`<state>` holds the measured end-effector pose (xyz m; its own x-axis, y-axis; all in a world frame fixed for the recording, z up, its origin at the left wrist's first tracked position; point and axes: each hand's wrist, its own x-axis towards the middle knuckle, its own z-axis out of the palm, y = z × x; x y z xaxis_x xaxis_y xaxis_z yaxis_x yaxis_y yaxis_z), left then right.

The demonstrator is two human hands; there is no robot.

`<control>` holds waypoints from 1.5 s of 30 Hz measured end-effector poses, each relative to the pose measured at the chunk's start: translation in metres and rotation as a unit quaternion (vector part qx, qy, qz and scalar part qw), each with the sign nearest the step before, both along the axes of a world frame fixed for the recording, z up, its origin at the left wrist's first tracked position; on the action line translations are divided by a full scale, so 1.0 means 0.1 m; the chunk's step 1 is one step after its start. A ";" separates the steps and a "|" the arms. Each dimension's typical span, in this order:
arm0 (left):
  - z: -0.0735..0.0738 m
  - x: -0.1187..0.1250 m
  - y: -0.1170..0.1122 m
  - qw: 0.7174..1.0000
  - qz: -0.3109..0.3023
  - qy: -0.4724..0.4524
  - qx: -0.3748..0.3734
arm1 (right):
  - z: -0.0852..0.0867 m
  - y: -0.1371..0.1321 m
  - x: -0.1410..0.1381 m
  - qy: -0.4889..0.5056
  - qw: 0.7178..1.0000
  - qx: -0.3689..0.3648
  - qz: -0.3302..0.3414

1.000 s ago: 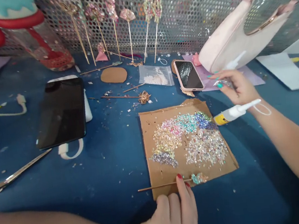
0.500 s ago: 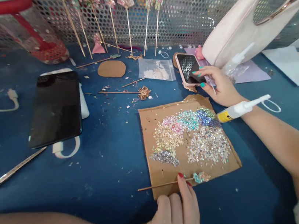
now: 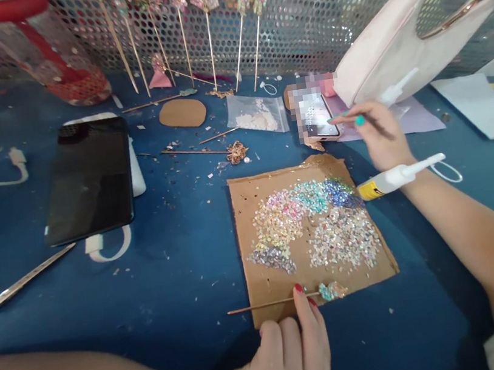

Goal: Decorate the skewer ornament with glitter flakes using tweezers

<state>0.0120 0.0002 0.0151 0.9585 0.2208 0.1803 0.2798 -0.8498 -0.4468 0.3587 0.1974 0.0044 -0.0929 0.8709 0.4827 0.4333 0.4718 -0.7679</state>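
My left hand [image 3: 293, 350], with red nails, is at the near edge of a cardboard sheet [image 3: 262, 290]. Its fingers close on a thin wooden hair stick [image 3: 273, 305], whose right end carries a turquoise and peach ornament [image 3: 333, 291]. The thumb is mostly hidden. My right hand [image 3: 382, 135], with turquoise nails, pinches a slim brown pencil-like stick [image 3: 377, 125] beside a phone [image 3: 317, 115] with a lit screen. Piles of small sequin-like pieces [image 3: 344, 239] in silver, yellow, pink, turquoise and blue lie on the cardboard.
A white-tipped glue bottle [image 3: 393, 180] lies by my right wrist. Behind are a bag of pale bits [image 3: 255, 114], several upright ornamented sticks [image 3: 208, 31], a mesh panel [image 3: 296, 12] and a white handbag [image 3: 376, 56]. Leftward are a black tablet-like device [image 3: 89, 176], metal tweezers [image 3: 22, 283] and a cup [image 3: 70, 75].
My right hand has lifted off the phone and shifted slightly right, the brown stick now showing in its pinch. The phone screen has lit up. My left hand stays in place.
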 end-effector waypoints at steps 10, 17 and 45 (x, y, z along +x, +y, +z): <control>-0.01 0.01 -0.01 1.000 0.008 -0.015 -0.020 | 0.11 -0.83 0.24 0.286 0.947 -0.141 -0.028; -0.02 0.01 0.01 1.000 0.007 -0.021 -0.003 | 0.00 -1.07 0.13 0.209 0.964 -0.166 -0.004; 0.12 -0.03 0.01 0.999 0.009 0.014 -0.046 | 0.10 -0.96 0.07 0.216 0.972 -0.078 -0.048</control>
